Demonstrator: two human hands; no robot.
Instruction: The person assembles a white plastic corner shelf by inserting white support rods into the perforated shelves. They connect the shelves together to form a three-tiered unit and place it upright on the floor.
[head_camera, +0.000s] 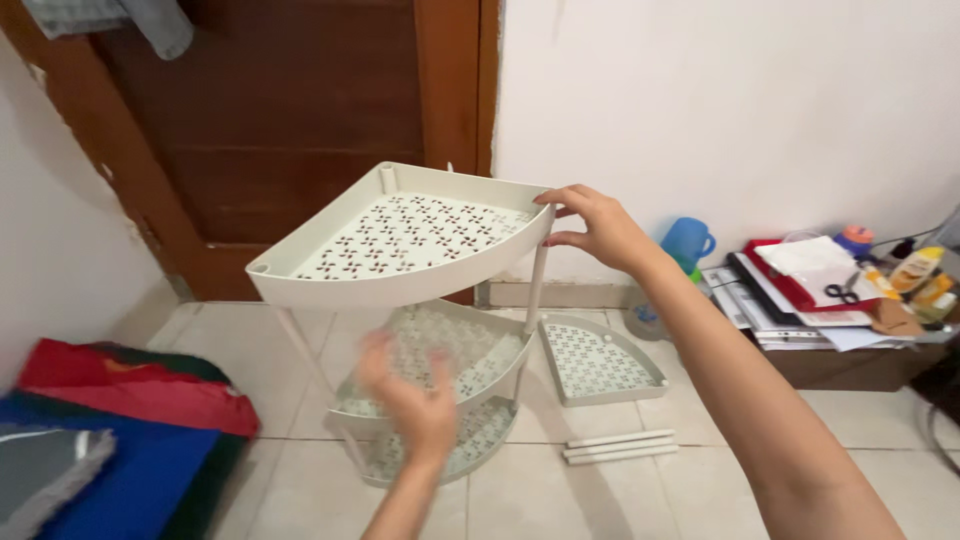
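A cream plastic corner rack stands on the tiled floor with three fan-shaped perforated shelves on thin poles. My right hand (598, 226) grips the right corner of the top shelf (400, 245). My left hand (412, 395) is blurred, fingers spread, in front of the middle shelf (470, 350), holding nothing; I cannot tell if it touches the rack. The bottom shelf (480, 435) sits close to the floor.
A loose fourth shelf (598, 362) lies on the floor to the right, with three white poles (620, 446) in front of it. Folded red, blue and grey cloths (110, 430) lie left. A blue mug (688, 242), papers and scissors (842, 292) sit right. A brown door (290, 120) stands behind.
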